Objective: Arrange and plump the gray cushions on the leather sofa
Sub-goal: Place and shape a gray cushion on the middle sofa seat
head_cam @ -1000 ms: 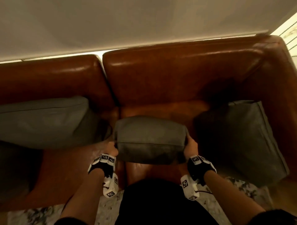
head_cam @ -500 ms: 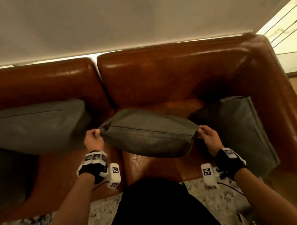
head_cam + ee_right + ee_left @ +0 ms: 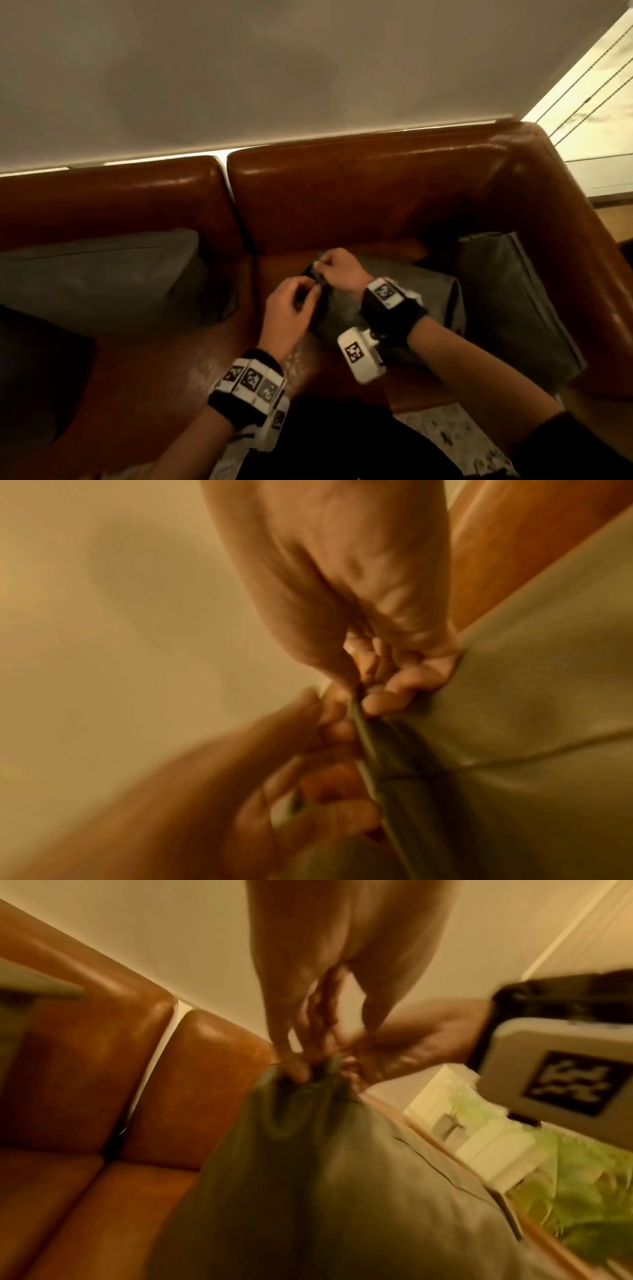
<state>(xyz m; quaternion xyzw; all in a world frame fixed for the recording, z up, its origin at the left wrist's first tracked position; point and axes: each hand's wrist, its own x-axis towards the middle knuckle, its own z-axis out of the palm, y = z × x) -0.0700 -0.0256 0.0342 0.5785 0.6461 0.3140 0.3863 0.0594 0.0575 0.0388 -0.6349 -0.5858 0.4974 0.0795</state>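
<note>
A small gray cushion (image 3: 435,301) lies on the right seat of the brown leather sofa (image 3: 359,192). Both hands meet at its left corner. My left hand (image 3: 305,294) pinches the corner fabric, and my right hand (image 3: 330,265) pinches it just beyond, its arm crossing over the cushion. In the left wrist view the left hand (image 3: 301,1069) pinches the bunched corner of the gray cushion (image 3: 325,1191). The right wrist view shows my right hand (image 3: 369,696) pinching the seam of the cushion (image 3: 531,710). A larger gray cushion (image 3: 513,305) leans in the right corner, another gray cushion (image 3: 99,277) at the left.
A dark cushion (image 3: 37,377) lies at the far left seat edge. A pale wall (image 3: 274,68) rises behind the sofa back. A patterned rug (image 3: 438,431) lies in front of the sofa, and my dark clothing fills the bottom middle.
My hands held the small cushion by its two ends, lifted. Now the cushion lies further right on the seat, and my right hand has crossed over to join the left at its left corner.
</note>
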